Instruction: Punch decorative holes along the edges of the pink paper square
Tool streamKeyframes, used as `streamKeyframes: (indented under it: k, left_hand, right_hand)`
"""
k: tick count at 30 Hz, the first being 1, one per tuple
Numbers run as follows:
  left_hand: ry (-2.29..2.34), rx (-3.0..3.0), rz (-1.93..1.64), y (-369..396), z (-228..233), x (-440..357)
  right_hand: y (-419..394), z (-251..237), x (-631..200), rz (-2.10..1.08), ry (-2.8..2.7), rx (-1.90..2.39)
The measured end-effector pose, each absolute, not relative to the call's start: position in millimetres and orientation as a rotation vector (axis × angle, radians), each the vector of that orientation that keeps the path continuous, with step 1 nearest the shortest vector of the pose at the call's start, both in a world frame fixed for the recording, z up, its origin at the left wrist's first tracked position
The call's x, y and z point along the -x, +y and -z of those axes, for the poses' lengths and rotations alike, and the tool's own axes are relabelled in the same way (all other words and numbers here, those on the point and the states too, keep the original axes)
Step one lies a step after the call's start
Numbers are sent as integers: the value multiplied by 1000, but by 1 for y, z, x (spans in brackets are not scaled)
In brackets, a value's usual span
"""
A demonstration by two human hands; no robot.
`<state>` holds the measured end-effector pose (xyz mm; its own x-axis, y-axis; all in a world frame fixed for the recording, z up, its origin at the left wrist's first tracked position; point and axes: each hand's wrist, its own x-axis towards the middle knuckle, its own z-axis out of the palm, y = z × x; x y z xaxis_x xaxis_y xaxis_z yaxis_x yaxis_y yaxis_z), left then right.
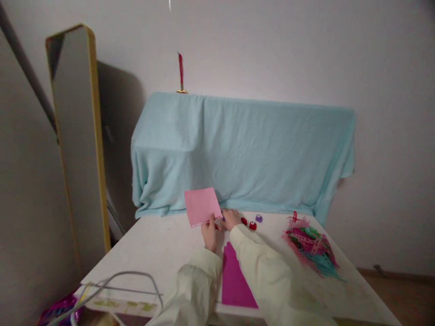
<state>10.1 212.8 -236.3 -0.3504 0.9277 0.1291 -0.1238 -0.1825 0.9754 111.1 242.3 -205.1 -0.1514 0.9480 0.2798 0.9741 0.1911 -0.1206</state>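
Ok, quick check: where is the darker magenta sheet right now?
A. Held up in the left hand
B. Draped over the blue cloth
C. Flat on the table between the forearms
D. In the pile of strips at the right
C: the magenta sheet lies flat on the white table between the sleeves, while the left hand holds the lighter pink sheet instead.

Blue cloth (243, 149), leaning mirror (76, 136)

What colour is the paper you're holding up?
Light pink paper, pinched at its lower edge by the left hand; the head view shows it.
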Motion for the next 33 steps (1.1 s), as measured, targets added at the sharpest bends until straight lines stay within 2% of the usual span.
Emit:
streamKeyframes:
  k: [3, 6, 12, 17, 33]
  left_hand:
    - [1244, -1054, -1650, 213, 238, -12]
    - [1261, -1111, -1647, 212, 239, -12]
    - [1318, -1125, -1671, 212, 240, -13]
    - [1259, -1168, -1632, 208, 235, -18]
    - [1145, -1203, -1546, 200, 227, -29]
  right_hand:
    - [237, 204, -120, 120, -2156, 1786]
    - [235, 200, -131, 5, -1909, 1670]
    - [228, 196, -156, -689, -1004, 1066]
    - [208, 214, -164, -971, -729, 677]
    - [198, 228, -149, -932, -904, 879]
